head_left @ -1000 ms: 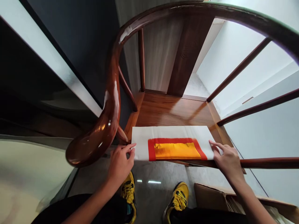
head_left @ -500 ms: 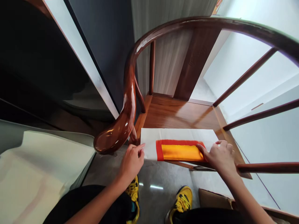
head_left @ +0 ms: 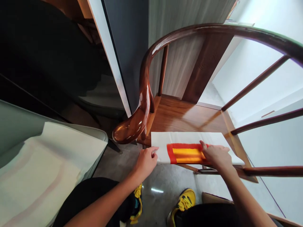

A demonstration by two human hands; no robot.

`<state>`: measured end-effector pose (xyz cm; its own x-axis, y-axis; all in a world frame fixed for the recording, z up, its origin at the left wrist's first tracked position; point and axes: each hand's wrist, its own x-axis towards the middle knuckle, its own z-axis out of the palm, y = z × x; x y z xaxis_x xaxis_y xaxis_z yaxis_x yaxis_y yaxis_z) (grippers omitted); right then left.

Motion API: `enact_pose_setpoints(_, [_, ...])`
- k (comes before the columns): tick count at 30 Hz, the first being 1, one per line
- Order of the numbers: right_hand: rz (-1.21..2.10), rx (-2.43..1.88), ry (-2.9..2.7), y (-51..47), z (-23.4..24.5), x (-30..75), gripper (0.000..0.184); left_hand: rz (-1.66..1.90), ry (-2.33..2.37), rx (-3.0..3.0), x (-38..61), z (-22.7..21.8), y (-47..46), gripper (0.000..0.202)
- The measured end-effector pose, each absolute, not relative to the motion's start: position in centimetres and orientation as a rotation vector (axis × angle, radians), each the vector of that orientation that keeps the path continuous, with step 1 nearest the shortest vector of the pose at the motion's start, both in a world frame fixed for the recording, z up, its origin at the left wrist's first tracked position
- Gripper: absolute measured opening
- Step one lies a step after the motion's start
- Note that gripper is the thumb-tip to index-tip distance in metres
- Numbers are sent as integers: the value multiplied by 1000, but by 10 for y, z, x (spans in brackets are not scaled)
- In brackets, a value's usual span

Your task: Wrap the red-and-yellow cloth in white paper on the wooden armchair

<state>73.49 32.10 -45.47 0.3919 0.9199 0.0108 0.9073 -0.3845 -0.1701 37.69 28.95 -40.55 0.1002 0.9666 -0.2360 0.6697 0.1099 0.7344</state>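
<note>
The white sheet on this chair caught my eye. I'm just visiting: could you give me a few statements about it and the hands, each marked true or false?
1. The sheet lies on a glass table. False: it lies on a wooden chair seat.
2. The left hand touches the sheet's left edge. True.
3. The shoes are blue. False: they are yellow.
4. The right hand rests on the sheet's red-and-gold panel. True.

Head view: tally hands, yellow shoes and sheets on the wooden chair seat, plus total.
Bare hands: 2 (left hand, right hand)
Yellow-and-black sneakers: 2 (left sneaker, right sneaker)
White rectangular sheet with red-bordered gold panel: 1
Total: 5
</note>
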Motion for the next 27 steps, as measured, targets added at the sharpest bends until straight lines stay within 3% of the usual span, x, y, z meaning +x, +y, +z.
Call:
enact_pose_setpoints(7, [248, -3048, -1106, 338, -443, 698, 123, 532, 1567, 1598, 377, -422, 284, 27])
enact_pose_setpoints(16, [142, -2892, -928, 340, -462, 703, 120, 541, 1533, 1572, 378, -435, 284, 16])
enact_pose_setpoints(27, [226, -2923, -934, 337, -452, 698, 113, 509, 1639, 1673, 378, -431, 287, 15])
